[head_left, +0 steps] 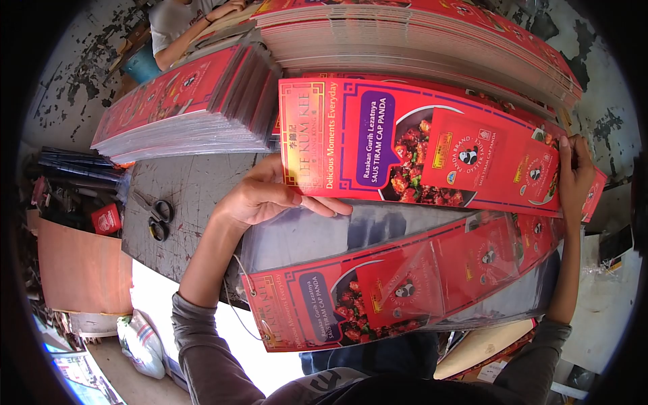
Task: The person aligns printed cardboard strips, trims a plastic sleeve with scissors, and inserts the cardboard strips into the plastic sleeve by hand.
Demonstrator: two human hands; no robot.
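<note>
A long red printed cardboard sign (418,138) with a panda logo and food pictures is held up in front of me by both hands. My left hand (260,196) grips its lower left end, with some fingertips showing below the edge. At the right end, my right hand (575,175) closes around the sign, thumb and fingers pressed on it. Below lies a similar red sign (398,283) inside a clear plastic sleeve, slanting up to the right, with a thin string (237,297) looped at its left end. Other clear plastic sleeves (304,233) lie under it.
Behind the held sign rises a tall stack of red signs (405,40). Another stack (175,108), sleeved in plastic, stands at left. Black scissors (159,214) lie on the worn grey table (196,185). Another person's arm (182,44) shows at the top left.
</note>
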